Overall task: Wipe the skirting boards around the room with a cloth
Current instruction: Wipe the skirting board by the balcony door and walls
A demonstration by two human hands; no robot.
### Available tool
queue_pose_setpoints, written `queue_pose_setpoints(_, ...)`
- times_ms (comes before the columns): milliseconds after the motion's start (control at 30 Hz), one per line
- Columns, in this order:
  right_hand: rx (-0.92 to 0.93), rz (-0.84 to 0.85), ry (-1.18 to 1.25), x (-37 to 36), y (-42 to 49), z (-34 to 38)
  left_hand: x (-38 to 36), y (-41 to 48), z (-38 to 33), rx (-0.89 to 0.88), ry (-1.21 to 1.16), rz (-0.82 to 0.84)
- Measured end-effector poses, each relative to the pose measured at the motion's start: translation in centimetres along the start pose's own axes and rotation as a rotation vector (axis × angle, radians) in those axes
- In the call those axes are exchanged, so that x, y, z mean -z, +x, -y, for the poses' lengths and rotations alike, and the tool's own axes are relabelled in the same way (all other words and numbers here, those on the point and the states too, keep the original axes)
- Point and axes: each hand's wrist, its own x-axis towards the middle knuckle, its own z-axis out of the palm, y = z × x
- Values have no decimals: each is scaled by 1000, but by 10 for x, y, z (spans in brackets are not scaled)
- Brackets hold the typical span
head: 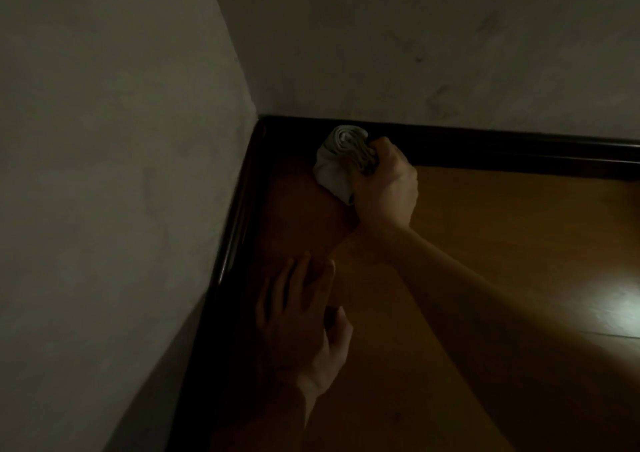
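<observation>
Cloth point(337, 160) sits bunched in the right hand point(384, 188), whose fingers are clenched round it. It is pressed against the far skirting point(502, 150), just right of the corner where that board meets the left skirting point(235, 229). Wadding it into a ball probably gives a firm pad for pushing into the moulding and the tight angle. Left hand point(304, 323) lies flat on the floor point(502, 243) near the left skirting, fingers straight and spread, holding nothing; it looks like a prop for leaning low. Pale walls point(104, 139) rise above both boards. Light is dim, with a glare patch point(620, 299) at far right. Only the corner itself hems the cloth in.
</observation>
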Motion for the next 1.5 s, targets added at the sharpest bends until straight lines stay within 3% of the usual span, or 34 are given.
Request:
queue_pose_setpoints(267,-109,-124,-22,25,0,-29,8,1,-3,45,-67,58)
queue_pose_setpoints(433,-47,-44,-28,25,4,-26,11,4,-4,22,-63,30)
queue_pose_setpoints(567,-117,-129,-27,33,1,-39,12,0,-5,31,-88,56)
queue_pose_setpoints(900,-66,-113,-34,35,0,-37,5,0,-1,34,-62,84)
queue_pose_setpoints(1100,60,-4,-51,3,3,-4,1,0,-1,27,-10,41)
queue_pose_setpoints(1500,-129,-175,-88,60,6,-65,7,-1,-3,48,-45,101)
